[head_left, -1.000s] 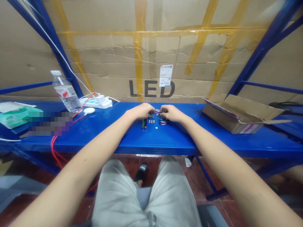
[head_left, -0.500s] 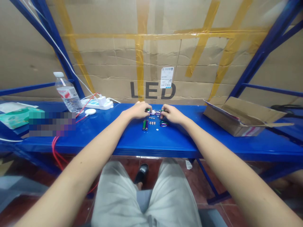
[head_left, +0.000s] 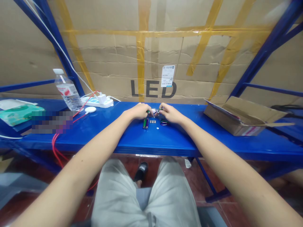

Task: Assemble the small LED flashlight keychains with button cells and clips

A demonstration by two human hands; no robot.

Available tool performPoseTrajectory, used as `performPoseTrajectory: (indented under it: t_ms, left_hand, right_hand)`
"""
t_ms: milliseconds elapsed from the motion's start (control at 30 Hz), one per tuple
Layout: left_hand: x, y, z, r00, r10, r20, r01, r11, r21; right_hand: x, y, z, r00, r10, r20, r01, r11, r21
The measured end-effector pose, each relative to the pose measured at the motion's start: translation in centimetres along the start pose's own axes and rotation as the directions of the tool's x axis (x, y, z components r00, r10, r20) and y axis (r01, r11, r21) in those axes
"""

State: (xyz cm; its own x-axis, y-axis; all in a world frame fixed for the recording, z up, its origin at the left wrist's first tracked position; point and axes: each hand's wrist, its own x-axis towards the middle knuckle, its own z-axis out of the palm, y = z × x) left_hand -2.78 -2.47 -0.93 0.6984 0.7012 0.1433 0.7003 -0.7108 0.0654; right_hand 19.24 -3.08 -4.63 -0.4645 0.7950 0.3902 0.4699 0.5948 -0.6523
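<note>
My left hand (head_left: 141, 110) is over the blue table, fingers bent and drawn together. Its fingertips reach down beside a group of small round metallic pieces (head_left: 152, 121); anything between them is too small to make out. Facing it, my right hand (head_left: 170, 113) has thumb and fingers closed at the right end of a row of shiny silver cylinders (head_left: 155, 111). What it pinches is hidden. Below my left hand, green and purple metallic tubes (head_left: 145, 124) lie side by side. Coloured carabiner-like loops (head_left: 164, 122) lie just under my right hand.
An open cardboard box (head_left: 243, 118) stands at the right of the table (head_left: 151, 140). To the left are a water bottle (head_left: 67, 93), a white power strip (head_left: 97, 101), red cables (head_left: 55, 146) and a green tissue pack (head_left: 22, 114). A large taped carton (head_left: 113, 63) rises behind.
My left fingertips have moved down and inward, towards the small round pieces. My right fingers remain near the silver cylinders, slightly shifted. The purple piece across the row no longer shows.
</note>
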Motion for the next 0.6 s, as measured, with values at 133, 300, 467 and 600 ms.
performPoseTrajectory:
  t_ms: [133, 300, 467, 600]
  left_hand:
    - [0.0, 0.0, 0.0, 1.000, -0.013, 0.015, 0.013, 1.000, -0.007]
    - [-0.1, 0.7, -0.2, 0.998, -0.027, 0.052, 0.031, 0.997, -0.077]
    - [-0.1, 1.0, -0.3, 0.997, -0.046, 0.058, 0.052, 0.993, -0.109]
    - [-0.1, 0.9, -0.2, 0.997, -0.026, 0.077, 0.036, 0.991, -0.130]
  right_hand:
    - [-0.1, -0.6, 0.0, 1.000, 0.027, -0.001, -0.027, 0.992, -0.123]
    - [-0.2, -0.4, -0.3, 0.999, 0.048, 0.007, -0.047, 0.995, -0.086]
    - [-0.2, -0.1, -0.3, 0.996, 0.070, 0.045, -0.073, 0.996, 0.052]
    - [-0.2, -0.4, -0.1, 0.992, 0.110, 0.063, -0.120, 0.978, 0.172]
